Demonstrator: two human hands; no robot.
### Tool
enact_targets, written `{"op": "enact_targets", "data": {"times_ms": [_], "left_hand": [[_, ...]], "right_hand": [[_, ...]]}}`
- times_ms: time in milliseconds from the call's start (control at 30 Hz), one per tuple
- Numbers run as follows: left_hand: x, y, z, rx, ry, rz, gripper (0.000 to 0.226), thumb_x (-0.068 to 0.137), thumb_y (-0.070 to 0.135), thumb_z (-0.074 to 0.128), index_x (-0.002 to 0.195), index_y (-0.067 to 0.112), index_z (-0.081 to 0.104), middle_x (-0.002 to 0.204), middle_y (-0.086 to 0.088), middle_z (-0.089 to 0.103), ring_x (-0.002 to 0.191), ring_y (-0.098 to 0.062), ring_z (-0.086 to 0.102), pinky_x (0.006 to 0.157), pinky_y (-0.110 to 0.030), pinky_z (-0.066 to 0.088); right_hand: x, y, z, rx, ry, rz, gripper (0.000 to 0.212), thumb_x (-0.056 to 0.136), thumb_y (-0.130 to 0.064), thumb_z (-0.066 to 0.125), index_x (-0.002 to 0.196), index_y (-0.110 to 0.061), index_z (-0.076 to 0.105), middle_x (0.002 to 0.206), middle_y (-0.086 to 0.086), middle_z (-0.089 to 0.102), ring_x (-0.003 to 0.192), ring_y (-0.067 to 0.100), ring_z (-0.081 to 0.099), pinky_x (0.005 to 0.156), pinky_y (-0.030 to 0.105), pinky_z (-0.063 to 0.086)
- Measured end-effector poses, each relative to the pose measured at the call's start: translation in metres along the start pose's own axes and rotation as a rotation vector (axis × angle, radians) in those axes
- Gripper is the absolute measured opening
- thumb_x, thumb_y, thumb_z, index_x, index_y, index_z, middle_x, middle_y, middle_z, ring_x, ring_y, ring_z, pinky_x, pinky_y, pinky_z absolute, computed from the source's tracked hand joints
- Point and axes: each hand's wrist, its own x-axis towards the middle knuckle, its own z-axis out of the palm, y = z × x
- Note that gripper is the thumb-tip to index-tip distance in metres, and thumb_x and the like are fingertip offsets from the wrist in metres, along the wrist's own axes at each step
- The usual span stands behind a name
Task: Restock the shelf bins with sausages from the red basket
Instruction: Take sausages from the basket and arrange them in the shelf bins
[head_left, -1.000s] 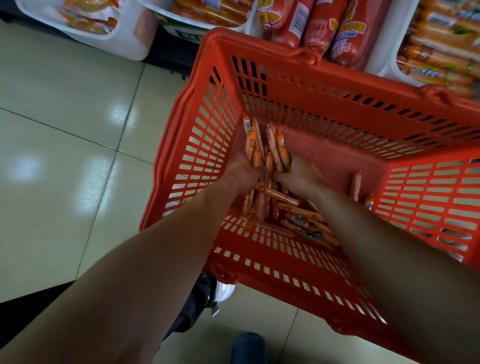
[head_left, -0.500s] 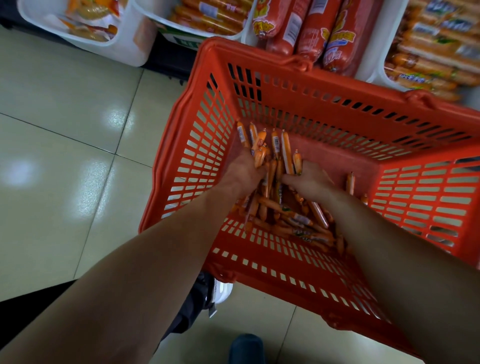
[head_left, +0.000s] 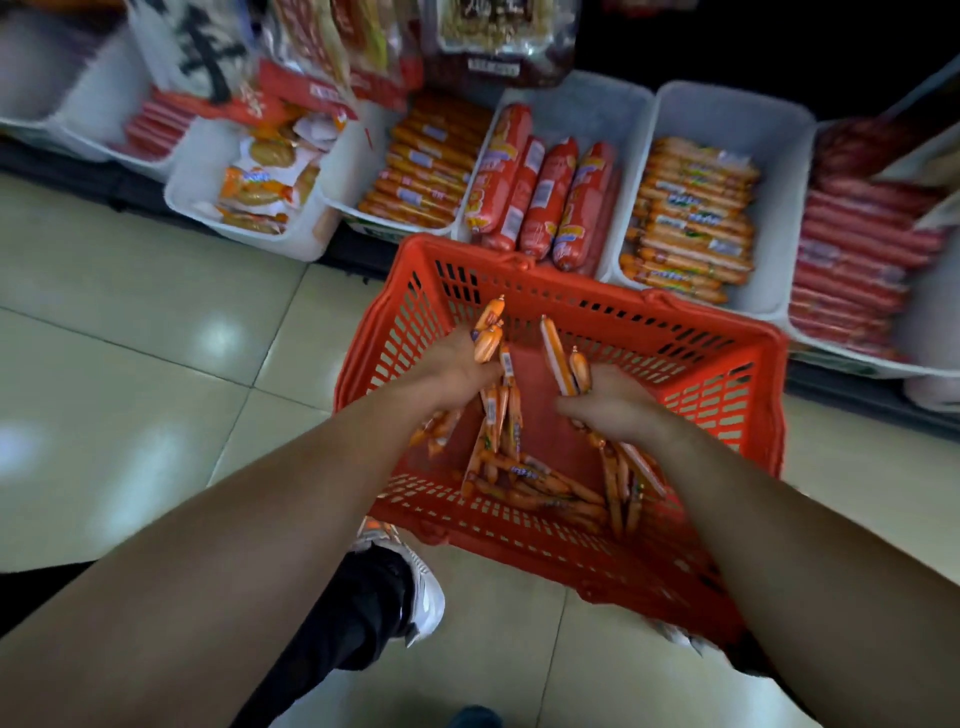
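A loose heap of thin orange sausages (head_left: 540, 483) is seen lying on the bottom of the red basket (head_left: 727, 322), mostly toward its near wall. Two further bundles are held up above that heap, within the basket's walls. A first bundle (head_left: 491, 335) is gripped by the left hand (head_left: 457, 371), whose fingers are curled tight round it, so that sausage ends stick out above and below the fist. A second bundle (head_left: 560, 358) is gripped by the right hand (head_left: 615, 402) in the same way, fingers closed round it, with more sausages hanging below the palm.

The basket is set on the pale tiled floor (head_left: 130, 322), its far rim just beside a row of white shelf bins (head_left: 737, 111). Directly behind it, thick red sausages (head_left: 540, 197) are packed in a middle bin (head_left: 587, 104). To the right of that, orange sausage packs (head_left: 691, 218) are stacked in the next bin, and farther right slim red sticks (head_left: 852, 260) are piled in another. To the left, orange sausages (head_left: 426, 171) are laid in rows in a bin, and beside it snack packets (head_left: 257, 182) are heaped in a further bin (head_left: 182, 200). A white shoe (head_left: 428, 597) is seen on the floor by the basket's near left corner.
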Motion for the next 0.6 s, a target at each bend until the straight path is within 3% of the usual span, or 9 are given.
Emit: {"op": "enact_targets", "data": {"times_ms": [100,200,300,400,500,533,600], "left_hand": [[-0.021,0.022,-0.024,0.048,-0.012,0.027,0.034,0.093,0.035,0.064,0.116,0.013,0.051,0.099,-0.006,0.06,0.086,-0.024,0.058,0.066,-0.031,0.037],[-0.048,0.05,-0.049,0.098,0.01,0.063,0.041,0.093,0.039,0.065,0.122,0.013,0.05,0.109,-0.006,0.061,0.094,-0.024,0.06,0.07,-0.032,0.039],[-0.065,0.076,-0.071,0.117,0.024,0.123,0.051,0.092,0.041,0.067,0.132,0.015,0.048,0.118,-0.005,0.061,0.102,-0.023,0.061,0.075,-0.031,0.041],[-0.08,0.102,-0.089,0.159,0.02,0.178,0.067,0.094,0.04,0.064,0.147,0.012,0.035,0.133,-0.009,0.057,0.087,-0.015,0.063,0.072,-0.031,0.046],[-0.089,0.119,-0.101,0.164,0.028,0.217,0.073,0.097,0.037,0.061,0.154,0.01,0.023,0.148,-0.008,0.046,0.106,-0.025,0.065,0.085,-0.031,0.048],[-0.089,0.123,-0.103,0.159,0.03,0.232,0.072,0.098,0.036,0.06,0.155,0.012,0.023,0.15,-0.007,0.045,0.11,-0.026,0.064,0.084,-0.03,0.047],[-0.082,0.124,-0.103,0.132,0.026,0.257,0.061,0.097,0.036,0.062,0.148,0.016,0.035,0.138,-0.005,0.055,0.1,-0.021,0.066,0.077,-0.03,0.047]], "right_hand": [[-0.024,-0.015,-0.024,-0.013,0.012,-0.054,0.021,0.075,-0.029,0.071,0.067,-0.01,0.066,0.059,-0.001,0.068,0.057,0.015,0.066,0.061,0.034,0.051],[-0.057,-0.035,-0.059,-0.031,0.04,-0.096,0.022,0.075,-0.028,0.071,0.068,-0.008,0.066,0.059,0.0,0.069,0.058,0.015,0.067,0.062,0.034,0.052],[-0.083,-0.053,-0.103,-0.078,0.119,-0.13,0.023,0.081,-0.028,0.073,0.071,-0.008,0.07,0.06,0.0,0.069,0.056,0.008,0.065,0.058,0.023,0.048],[-0.104,-0.069,-0.147,-0.081,0.228,-0.166,0.028,0.084,-0.025,0.072,0.06,-0.014,0.064,0.053,-0.004,0.065,0.05,0.001,0.06,0.055,0.023,0.045],[-0.107,-0.076,-0.188,-0.023,0.239,-0.19,0.027,0.088,-0.016,0.069,0.062,-0.016,0.06,0.048,-0.006,0.061,0.042,-0.002,0.055,0.054,0.018,0.044],[-0.103,-0.077,-0.198,-0.026,0.25,-0.174,0.024,0.087,-0.018,0.07,0.064,-0.015,0.062,0.05,-0.005,0.063,0.045,0.001,0.058,0.057,0.02,0.046],[-0.091,-0.074,-0.215,-0.06,0.262,-0.146,0.022,0.086,-0.023,0.071,0.066,-0.015,0.066,0.057,-0.004,0.067,0.052,0.005,0.062,0.059,0.023,0.047]]}}
